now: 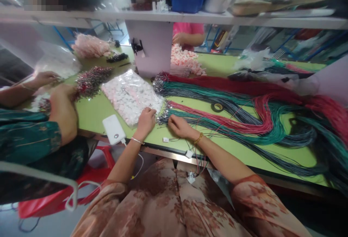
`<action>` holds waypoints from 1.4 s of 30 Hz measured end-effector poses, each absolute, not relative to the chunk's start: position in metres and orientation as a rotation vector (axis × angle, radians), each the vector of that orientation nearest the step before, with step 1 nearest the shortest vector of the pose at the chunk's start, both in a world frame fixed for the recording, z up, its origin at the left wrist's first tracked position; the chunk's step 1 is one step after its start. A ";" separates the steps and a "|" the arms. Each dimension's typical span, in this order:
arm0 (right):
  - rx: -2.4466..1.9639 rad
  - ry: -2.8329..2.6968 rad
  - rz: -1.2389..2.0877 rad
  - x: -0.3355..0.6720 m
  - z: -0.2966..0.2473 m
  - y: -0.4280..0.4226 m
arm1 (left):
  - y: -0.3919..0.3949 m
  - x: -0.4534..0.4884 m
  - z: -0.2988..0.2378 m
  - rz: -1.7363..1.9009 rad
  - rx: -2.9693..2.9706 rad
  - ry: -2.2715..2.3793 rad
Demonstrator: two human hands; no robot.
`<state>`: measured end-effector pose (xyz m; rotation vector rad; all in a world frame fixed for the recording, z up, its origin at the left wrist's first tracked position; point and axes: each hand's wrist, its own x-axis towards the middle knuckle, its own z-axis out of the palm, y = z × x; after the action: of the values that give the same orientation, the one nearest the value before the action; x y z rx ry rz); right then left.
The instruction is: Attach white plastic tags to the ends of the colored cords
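Note:
My left hand (146, 119) rests on the green table (92, 111) at the edge of a clear bag of small white connectors (127, 93); its fingers are curled, pinched on something too small to make out. My right hand (179, 125) lies just to the right, fingers bent down onto the metal-tipped ends of a bundle of red, green and grey wires (231, 121). A single white connector (165, 139) lies on the table in front of both hands.
A white power bank (114, 129) sits at the table edge left of my hand. A roll of black tape (217, 106) lies among the wires. A person in dark green (32, 135) works at my left; another person in pink (187, 35) sits across.

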<state>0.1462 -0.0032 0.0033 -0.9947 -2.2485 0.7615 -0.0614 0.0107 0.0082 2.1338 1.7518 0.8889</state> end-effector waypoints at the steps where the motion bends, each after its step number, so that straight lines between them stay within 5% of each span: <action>1: -1.006 -2.124 0.847 0.146 0.004 -0.002 | 0.012 -0.063 0.007 0.807 2.161 1.778; 5: -0.971 -1.798 1.058 0.145 0.005 0.006 | 0.009 -0.058 0.007 0.810 2.119 1.843; 12: -0.985 -1.720 1.024 0.144 0.016 0.009 | 0.008 -0.044 0.015 1.554 1.345 1.230; 24: -1.105 -1.606 1.007 0.155 0.028 0.006 | 0.011 -0.009 0.007 1.277 0.814 0.748; 42: -1.193 -1.688 1.004 0.159 0.026 0.006 | 0.008 -0.012 0.005 1.185 0.722 0.674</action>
<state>0.1589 0.0059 0.0262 -1.1929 -1.6879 1.0035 -0.0120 0.0080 0.0048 0.7218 0.6744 1.1852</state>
